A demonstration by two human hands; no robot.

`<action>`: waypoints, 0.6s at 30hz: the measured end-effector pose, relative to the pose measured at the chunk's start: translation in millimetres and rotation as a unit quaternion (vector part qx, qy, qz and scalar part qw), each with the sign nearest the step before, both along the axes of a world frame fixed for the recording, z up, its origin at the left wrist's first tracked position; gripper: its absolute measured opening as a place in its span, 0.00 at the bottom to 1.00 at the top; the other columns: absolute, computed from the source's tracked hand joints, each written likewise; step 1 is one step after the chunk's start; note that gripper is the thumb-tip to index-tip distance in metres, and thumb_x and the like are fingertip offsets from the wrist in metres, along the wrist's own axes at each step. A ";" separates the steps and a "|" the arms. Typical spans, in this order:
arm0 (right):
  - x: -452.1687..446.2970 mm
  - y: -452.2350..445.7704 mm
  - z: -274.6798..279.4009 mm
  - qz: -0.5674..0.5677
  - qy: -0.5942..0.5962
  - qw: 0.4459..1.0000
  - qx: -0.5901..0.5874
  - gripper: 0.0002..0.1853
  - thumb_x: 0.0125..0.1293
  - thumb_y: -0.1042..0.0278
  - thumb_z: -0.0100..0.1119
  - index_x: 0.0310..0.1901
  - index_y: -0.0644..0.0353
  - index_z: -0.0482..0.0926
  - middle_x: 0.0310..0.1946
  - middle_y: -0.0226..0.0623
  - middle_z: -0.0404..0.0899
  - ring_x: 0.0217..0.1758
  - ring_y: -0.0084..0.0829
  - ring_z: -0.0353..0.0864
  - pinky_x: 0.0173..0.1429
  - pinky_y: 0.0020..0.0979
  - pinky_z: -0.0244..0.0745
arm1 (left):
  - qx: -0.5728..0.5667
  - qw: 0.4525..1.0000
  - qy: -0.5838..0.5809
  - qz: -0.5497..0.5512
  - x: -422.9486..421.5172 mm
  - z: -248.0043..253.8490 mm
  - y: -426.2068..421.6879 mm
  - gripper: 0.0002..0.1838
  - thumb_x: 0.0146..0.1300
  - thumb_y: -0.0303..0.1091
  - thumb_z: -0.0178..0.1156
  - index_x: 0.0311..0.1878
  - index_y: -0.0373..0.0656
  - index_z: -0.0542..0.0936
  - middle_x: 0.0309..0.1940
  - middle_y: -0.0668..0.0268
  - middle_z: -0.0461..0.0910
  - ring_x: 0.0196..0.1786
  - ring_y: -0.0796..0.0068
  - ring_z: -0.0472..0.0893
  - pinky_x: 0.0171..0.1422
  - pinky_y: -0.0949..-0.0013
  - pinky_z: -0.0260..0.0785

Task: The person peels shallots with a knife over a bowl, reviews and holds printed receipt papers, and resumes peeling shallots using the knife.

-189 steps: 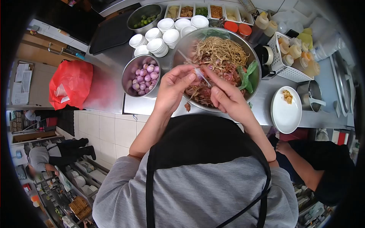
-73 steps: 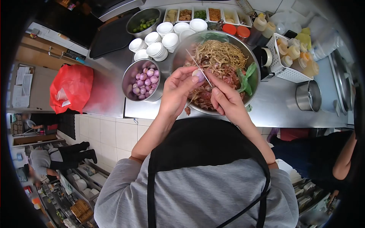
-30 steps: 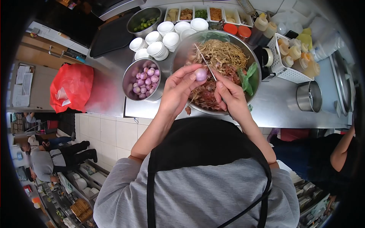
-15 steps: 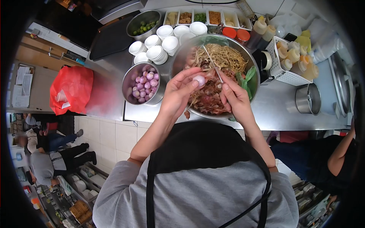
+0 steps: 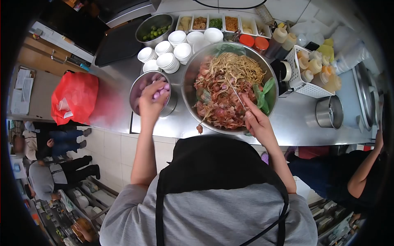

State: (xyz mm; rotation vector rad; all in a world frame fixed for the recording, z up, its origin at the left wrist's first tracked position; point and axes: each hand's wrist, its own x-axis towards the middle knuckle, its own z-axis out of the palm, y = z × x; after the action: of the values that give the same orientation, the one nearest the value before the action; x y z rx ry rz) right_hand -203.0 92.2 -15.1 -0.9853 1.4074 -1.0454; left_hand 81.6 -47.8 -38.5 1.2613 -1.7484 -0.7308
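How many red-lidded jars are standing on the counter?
2. The left jar is just behind the large steel bowl; the right jar stands beside it, nearer the squeeze bottles. Others may be hidden in the clutter.

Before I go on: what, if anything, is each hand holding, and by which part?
Right hand: the knife, by its near end. Left hand, at the onions: cannot be told.

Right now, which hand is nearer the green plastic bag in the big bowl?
Right. The right hand, with the knife, is just this side of the green plastic bag; the left hand is farther left, at the shallots.
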 end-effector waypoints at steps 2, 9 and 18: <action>0.1 -0.4 0.0 0.000 0.000 1.000 -0.013 0.20 0.68 0.66 0.41 0.61 0.47 0.63 0.16 0.21 0.61 0.17 0.12 0.57 0.20 0.15 0.54 | -0.052 0.992 -0.082 -0.081 -30.3 4.1 5.7 0.14 0.49 0.25 0.62 0.42 0.39 0.79 0.44 0.61 0.77 0.49 0.70 0.74 0.53 0.69 0.65; -16.8 -6.6 -7.6 -0.020 -0.016 1.000 -0.006 0.21 0.66 0.66 0.45 0.61 0.52 0.63 0.17 0.21 0.62 0.17 0.12 0.58 0.20 0.15 0.54 | -0.121 0.958 -0.084 -0.247 -134.9 -18.6 25.7 0.15 0.45 0.25 0.59 0.40 0.38 0.77 0.40 0.59 0.76 0.45 0.57 0.73 0.52 0.62 0.64; -21.8 -63.9 -11.0 -0.025 0.326 0.939 -0.104 0.17 0.52 0.68 0.60 0.44 0.65 0.74 0.25 0.50 0.76 0.29 0.43 0.76 0.37 0.32 0.69 | -0.013 0.909 -0.177 -0.378 -116.6 -41.7 60.0 0.08 0.49 0.24 0.55 0.33 0.38 0.80 0.33 0.63 0.77 0.40 0.61 0.73 0.50 0.66 0.63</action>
State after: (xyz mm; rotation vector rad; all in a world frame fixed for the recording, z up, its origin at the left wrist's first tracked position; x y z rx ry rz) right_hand -224.8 28.3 -26.1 -1.5544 1.8851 -0.9570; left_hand -35.1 12.2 -80.2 0.6885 -2.5854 -0.9325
